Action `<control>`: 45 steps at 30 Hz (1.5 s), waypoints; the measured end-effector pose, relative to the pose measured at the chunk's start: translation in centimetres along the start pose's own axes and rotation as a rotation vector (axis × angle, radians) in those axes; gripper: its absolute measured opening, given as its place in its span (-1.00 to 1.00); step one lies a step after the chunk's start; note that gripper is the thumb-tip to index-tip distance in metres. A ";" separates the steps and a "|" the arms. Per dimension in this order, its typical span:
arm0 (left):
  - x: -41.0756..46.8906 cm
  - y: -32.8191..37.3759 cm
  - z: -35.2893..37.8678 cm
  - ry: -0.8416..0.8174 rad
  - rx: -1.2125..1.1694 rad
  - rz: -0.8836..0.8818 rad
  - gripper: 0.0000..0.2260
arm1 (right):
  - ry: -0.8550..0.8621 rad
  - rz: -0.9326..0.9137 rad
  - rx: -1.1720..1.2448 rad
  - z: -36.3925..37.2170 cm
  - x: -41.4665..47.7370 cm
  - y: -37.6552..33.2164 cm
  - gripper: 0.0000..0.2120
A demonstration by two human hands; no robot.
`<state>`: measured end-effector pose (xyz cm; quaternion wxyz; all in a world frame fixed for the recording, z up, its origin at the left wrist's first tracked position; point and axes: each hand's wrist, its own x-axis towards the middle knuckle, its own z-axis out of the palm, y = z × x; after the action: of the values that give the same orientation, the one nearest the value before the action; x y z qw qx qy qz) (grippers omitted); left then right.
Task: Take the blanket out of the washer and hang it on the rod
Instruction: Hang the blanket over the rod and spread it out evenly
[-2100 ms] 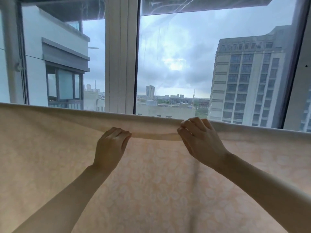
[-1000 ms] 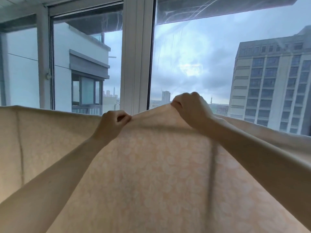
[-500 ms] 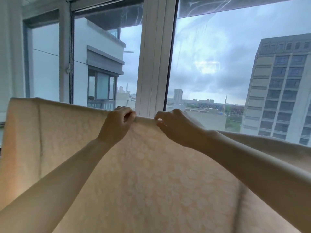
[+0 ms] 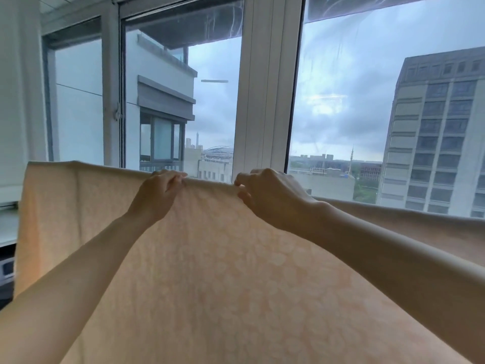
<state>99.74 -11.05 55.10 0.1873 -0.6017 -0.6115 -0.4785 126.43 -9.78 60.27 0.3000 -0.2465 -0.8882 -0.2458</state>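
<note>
A: Where the blanket (image 4: 215, 271) spreads, 3 through 6 to 9 o'clock, what holds it?
B: Left hand (image 4: 157, 197), at 9 o'clock of right hand (image 4: 273, 200); curled fingers (image 4: 170, 178) of both pinch its top edge.

The left forearm (image 4: 78, 271) and the right forearm (image 4: 393, 248) are bare over all the length that shows, long and slim, narrowing toward the wrists, and the left hand (image 4: 157, 197) and the right hand (image 4: 273, 199) are bare as well, with slender fingers.
</note>
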 end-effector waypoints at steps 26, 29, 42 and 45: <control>5.5 -17.6 -5.9 0.142 0.414 0.202 -0.86 | 0.160 0.172 -0.229 6.5 8.2 -8.5 -0.85; 5.3 -18.2 -5.5 0.130 0.403 0.204 -0.85 | 0.194 0.119 -0.213 7.4 8.0 -8.5 -0.79; -0.1 -21.4 -0.5 -0.142 0.517 0.240 -0.81 | 0.009 -0.083 -0.176 9.9 4.9 -7.7 -0.79; 0.5 -20.8 -0.9 -0.087 0.454 0.225 -0.86 | 0.093 -0.089 -0.168 8.3 6.4 -8.1 -0.94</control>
<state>80.27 -7.77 48.42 0.3432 -0.6284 -0.6400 -0.2786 113.78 -9.20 56.34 0.3082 -0.2195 -0.8594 -0.3438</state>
